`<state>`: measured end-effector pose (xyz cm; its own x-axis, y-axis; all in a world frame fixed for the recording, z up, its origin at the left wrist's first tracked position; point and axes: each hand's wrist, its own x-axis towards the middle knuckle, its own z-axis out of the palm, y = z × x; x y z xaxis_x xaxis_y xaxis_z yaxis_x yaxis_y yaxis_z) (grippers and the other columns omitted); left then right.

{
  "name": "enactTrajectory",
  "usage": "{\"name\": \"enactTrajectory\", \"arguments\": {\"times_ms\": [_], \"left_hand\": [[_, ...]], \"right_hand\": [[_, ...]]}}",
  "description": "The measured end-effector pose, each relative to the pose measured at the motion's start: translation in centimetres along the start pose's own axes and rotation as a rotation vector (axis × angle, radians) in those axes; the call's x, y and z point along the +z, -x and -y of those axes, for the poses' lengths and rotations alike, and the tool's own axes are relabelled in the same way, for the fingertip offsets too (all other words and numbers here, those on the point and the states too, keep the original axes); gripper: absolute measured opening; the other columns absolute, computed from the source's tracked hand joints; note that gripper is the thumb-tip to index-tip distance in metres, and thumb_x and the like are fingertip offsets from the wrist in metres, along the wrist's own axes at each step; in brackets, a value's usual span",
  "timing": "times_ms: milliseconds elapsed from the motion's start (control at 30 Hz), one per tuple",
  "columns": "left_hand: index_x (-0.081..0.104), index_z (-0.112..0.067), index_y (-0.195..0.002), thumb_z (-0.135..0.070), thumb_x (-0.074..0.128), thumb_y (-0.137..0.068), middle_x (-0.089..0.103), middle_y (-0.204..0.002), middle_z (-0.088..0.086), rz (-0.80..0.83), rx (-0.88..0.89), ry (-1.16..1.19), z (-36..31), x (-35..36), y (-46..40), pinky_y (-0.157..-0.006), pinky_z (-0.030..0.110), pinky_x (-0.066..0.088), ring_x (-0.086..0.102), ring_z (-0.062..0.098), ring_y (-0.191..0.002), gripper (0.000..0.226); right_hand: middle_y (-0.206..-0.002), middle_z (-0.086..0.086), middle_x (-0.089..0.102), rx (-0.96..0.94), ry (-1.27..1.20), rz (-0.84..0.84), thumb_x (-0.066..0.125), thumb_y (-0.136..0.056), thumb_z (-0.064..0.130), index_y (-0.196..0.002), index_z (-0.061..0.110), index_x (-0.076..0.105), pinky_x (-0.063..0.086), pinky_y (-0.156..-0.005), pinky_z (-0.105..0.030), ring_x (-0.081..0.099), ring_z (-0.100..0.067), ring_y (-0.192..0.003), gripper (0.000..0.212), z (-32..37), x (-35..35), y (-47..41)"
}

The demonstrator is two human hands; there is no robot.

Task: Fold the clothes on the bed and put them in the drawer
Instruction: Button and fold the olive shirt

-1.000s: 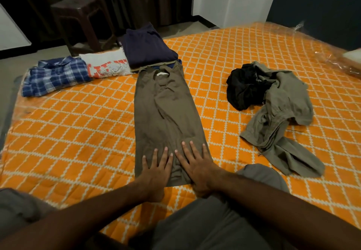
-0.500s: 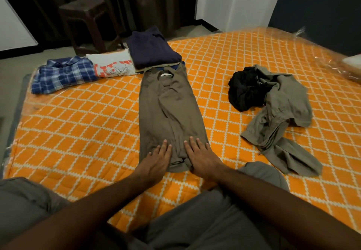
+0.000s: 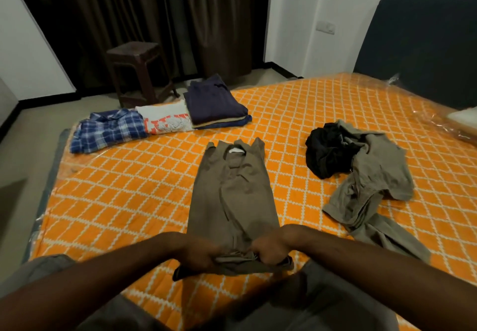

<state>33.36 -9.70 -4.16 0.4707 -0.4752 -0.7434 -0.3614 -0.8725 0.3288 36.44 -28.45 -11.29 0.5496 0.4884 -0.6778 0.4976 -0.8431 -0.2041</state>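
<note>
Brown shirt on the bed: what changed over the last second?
Both hands went from lying flat on the brown shirt's near hem to gripping it: left hand and right hand now bunch the hem and lift it off the orange bedspread. The shirt's collar end still lies flat. The folded stack, plaid shirt and unfolded pile stayed put.

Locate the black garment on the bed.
In the head view the black garment lies crumpled on the right of the orange bed, overlapping the unfolded grey-green garment.
</note>
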Motion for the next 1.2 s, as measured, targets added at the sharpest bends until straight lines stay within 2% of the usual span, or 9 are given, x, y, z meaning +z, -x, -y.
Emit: {"name": "enactTrajectory", "arguments": {"times_ms": [100,233,333,433,533,733,867,1033,1200], "left_hand": [[0.058,0.005,-0.100,-0.021,0.049,-0.106,0.044,-0.061,-0.008,0.030,0.049,0.086,-0.1,0.8,1.0,-0.056,0.014,0.035,0.047,-0.009,-0.042,0.029],[0.063,-0.007,-0.093,-0.017,0.060,-0.088,0.065,-0.075,0.006,0.030,0.082,0.089,2.0,-0.6,0.4,-0.059,0.024,0.052,0.053,0.000,-0.051,0.011],[0.061,-0.005,-0.124,-0.006,0.061,-0.084,0.067,-0.110,0.005,-0.089,0.104,0.074,4.5,-4.3,-1.2,-0.064,0.010,0.043,0.057,-0.003,-0.073,0.041],[0.056,-0.007,-0.132,0.000,0.057,-0.090,0.062,-0.127,0.009,-0.183,0.030,0.040,6.8,-8.8,-3.2,-0.078,0.021,0.043,0.059,0.019,-0.109,0.043],[0.055,-0.011,-0.133,-0.003,0.056,-0.089,0.060,-0.129,0.013,-0.327,-0.068,-0.007,9.9,-11.6,-6.3,-0.085,0.030,0.047,0.058,0.028,-0.113,0.044],[0.042,-0.015,-0.136,-0.026,0.051,-0.093,0.046,-0.140,0.012,-0.753,-0.362,-0.321,12.7,-9.7,-10.4,-0.096,0.049,0.041,0.047,0.032,-0.127,0.045],[0.050,-0.012,-0.141,-0.056,0.044,-0.087,0.050,-0.144,0.014,-0.949,0.026,-0.440,12.4,-4.9,-10.3,-0.097,0.049,0.048,0.052,0.036,-0.127,0.069],[-0.016,-0.018,-0.156,-0.067,0.047,-0.083,-0.020,-0.164,0.008,-0.497,-0.030,-0.431,12.2,2.2,-11.0,-0.116,0.066,0.010,-0.007,0.032,-0.151,0.108],[-0.009,-0.014,-0.154,-0.055,0.066,-0.080,-0.007,-0.165,0.014,-0.591,-0.153,-0.392,11.8,2.5,-13.6,-0.106,0.077,0.018,0.002,0.042,-0.149,0.113]], "right_hand": [[-0.135,-0.033,0.055,0.021,-0.078,0.174,0.044,-0.097,-0.003,-0.133,-0.008,0.055,0.046,-0.080,-0.035,0.056,-0.046,-0.121,0.038,0.0,0.6,-0.2],[-0.126,-0.023,0.064,-0.050,-0.089,0.060,0.056,-0.094,0.010,-0.129,0.004,0.062,0.052,-0.094,-0.046,0.061,-0.042,-0.115,0.036,-1.4,-3.0,0.5],[-0.117,-0.031,0.066,-0.038,-0.177,0.138,0.059,-0.084,-0.002,-0.119,-0.009,0.064,0.050,-0.065,-0.037,0.065,-0.043,-0.091,0.036,-2.6,-7.2,-0.4],[-0.088,-0.017,0.066,0.007,-0.281,0.102,0.056,-0.084,-0.011,-0.111,-0.012,0.067,0.042,-0.047,-0.019,0.054,-0.016,-0.061,0.029,-3.8,-11.9,-1.1],[-0.068,-0.007,0.051,0.043,-0.261,-0.029,0.054,-0.084,-0.011,-0.089,-0.003,0.063,0.032,-0.043,-0.018,0.040,-0.017,-0.055,0.013,-5.3,-15.1,-3.6],[-0.129,-0.015,0.056,0.185,-0.008,-0.354,0.059,-0.092,0.015,-0.132,0.011,0.049,0.045,-0.086,-0.039,0.057,-0.036,-0.116,0.041,-7.4,-13.9,-8.9],[-0.136,-0.013,0.049,0.032,0.179,-0.842,0.055,-0.093,0.038,-0.137,0.014,0.045,0.041,-0.100,-0.048,0.048,-0.036,-0.123,0.051,-7.1,-9.0,-7.9],[-0.168,-0.012,0.012,-0.111,0.137,-0.619,0.045,-0.082,0.079,-0.162,0.019,0.014,0.015,-0.119,-0.065,0.010,-0.038,-0.154,0.105,-5.7,1.8,-8.2],[-0.166,-0.015,-0.020,0.017,0.173,-0.504,0.063,-0.075,0.058,-0.158,0.024,-0.017,-0.001,-0.114,-0.074,-0.018,-0.042,-0.151,0.121,-4.8,2.4,-9.9]]}}
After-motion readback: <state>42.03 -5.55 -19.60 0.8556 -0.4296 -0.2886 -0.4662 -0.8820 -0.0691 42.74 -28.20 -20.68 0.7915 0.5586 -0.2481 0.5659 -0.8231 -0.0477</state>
